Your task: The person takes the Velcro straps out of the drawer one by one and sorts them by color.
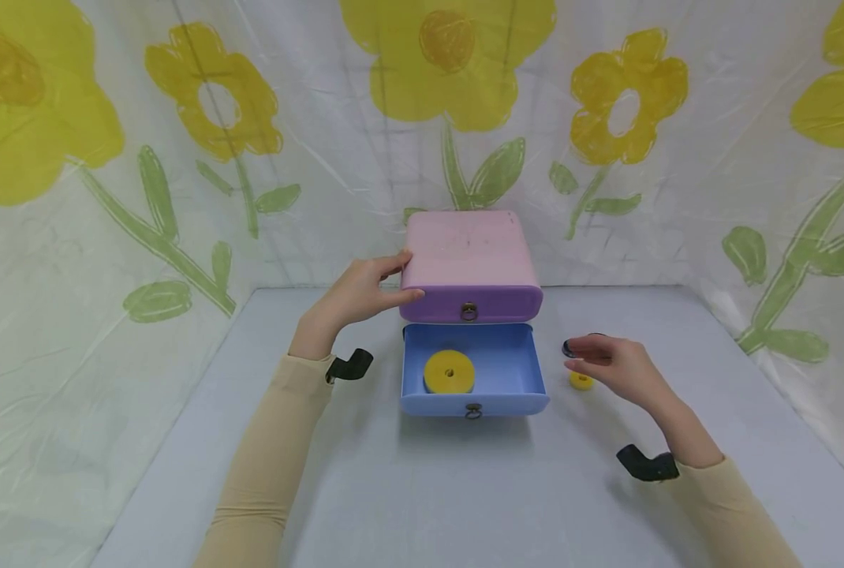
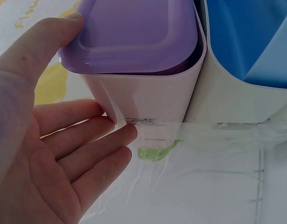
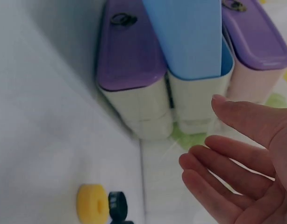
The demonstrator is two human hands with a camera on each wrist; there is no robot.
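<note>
A stacked drawer unit has a pink top box (image 1: 464, 248) with a purple drawer front (image 1: 432, 306). My left hand (image 1: 361, 292) touches its left front corner, thumb on the purple front and straight fingers along the side. Below it, a blue drawer (image 1: 510, 367) stands pulled out, holding a large yellow disc (image 1: 461, 383) with a central hole. To the drawer's right, my right hand (image 1: 631, 371) hovers with spread fingers and bare palm. Beneath it, a small yellow ring (image 3: 87, 205) sits beside a black round piece (image 3: 117, 205), partly covered by the hand in the head view.
In the right wrist view, a lower box with a purple drawer front (image 3: 129, 56) stays closed under the blue one. The unit stands toward the back of a pale table (image 1: 436, 497). Behind hangs a white sheet (image 1: 337, 173) painted with yellow flowers.
</note>
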